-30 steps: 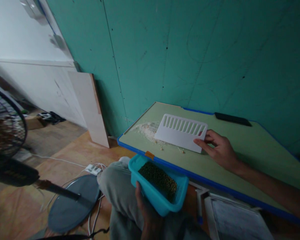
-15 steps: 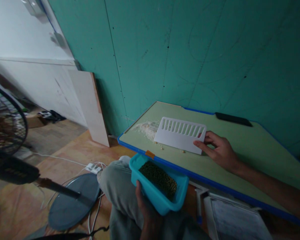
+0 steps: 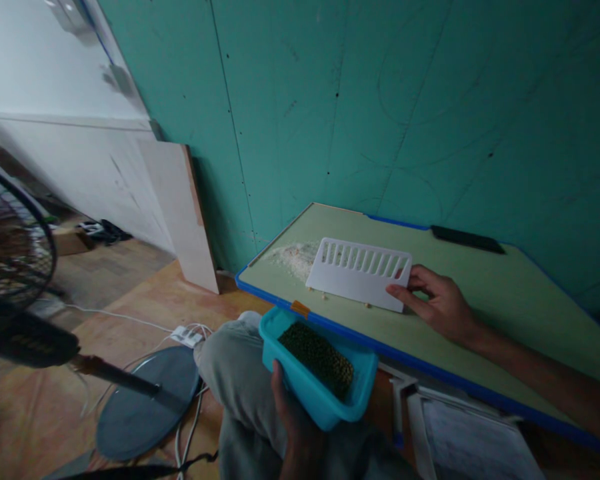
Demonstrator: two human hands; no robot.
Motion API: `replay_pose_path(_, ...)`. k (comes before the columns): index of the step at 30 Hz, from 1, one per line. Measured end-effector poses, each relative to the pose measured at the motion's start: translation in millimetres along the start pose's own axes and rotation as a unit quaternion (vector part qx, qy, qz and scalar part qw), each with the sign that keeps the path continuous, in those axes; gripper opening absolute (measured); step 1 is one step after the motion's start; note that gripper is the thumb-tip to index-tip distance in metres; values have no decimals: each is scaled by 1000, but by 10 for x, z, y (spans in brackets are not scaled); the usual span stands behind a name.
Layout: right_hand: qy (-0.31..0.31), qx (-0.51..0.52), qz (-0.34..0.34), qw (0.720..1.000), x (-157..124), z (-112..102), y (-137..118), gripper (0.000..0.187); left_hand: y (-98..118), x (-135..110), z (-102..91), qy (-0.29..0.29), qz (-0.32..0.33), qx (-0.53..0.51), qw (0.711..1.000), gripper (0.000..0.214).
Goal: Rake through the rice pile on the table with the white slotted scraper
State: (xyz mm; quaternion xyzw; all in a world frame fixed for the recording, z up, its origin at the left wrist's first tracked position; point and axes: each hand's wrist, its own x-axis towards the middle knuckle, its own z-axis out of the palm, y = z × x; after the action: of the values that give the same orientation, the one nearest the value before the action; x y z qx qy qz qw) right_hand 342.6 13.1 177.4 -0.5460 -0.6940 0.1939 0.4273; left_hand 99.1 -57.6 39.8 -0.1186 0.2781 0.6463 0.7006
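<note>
My right hand pinches the right end of a white slotted plastic plate, which leans over the pale green table. Left of the plate lies a pile of whitish grains, with a few tan bits scattered near the table's front edge. In my left hand is a turquoise plastic tub, held tilted below that edge above my lap. Dark green beans fill part of it, with paler tan ones towards the right. Most of my left fingers are hidden under the tub.
A black bar lies at the table's back edge against the green wall. On the left stands a fan with a round grey base, near a white power strip and cables. A board leans on the wall.
The white plate has shifted slightly left and down towards the table's front edge in my right hand. My left hand and the tub have hardly moved.
</note>
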Motion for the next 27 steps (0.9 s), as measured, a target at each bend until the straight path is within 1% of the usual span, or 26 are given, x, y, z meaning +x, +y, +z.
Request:
replay_pose_path(6,3,-7,-3,1000,-15,9,-4,23,16,-57,32,-39,-6,4,999,61)
replay_pose_path(10,-1,-6,2,1000,-45,17,-93,23,13,-69,42,-34,2,0,999,59)
replay_pose_path(14,-8,-3,13,1000,-78,36,-161,24,11,-78,66,-27,-12,-13,999,55)
replay_pose_path(16,-11,-6,5,1000,-89,44,-175,25,10,-87,90,-14,-14,-14,1000,53)
replay_pose_path(19,-8,-6,-12,1000,-99,49,-191,24,8,-100,127,1,0,-1,1000,52)
replay_pose_path(22,-2,0,-13,1000,-110,48,-207,22,6,-110,149,7,16,11,1000,54)
replay_pose_path(27,-15,5,-7,1000,-126,45,-203,21,6,-125,151,1,12,17,1000,61)
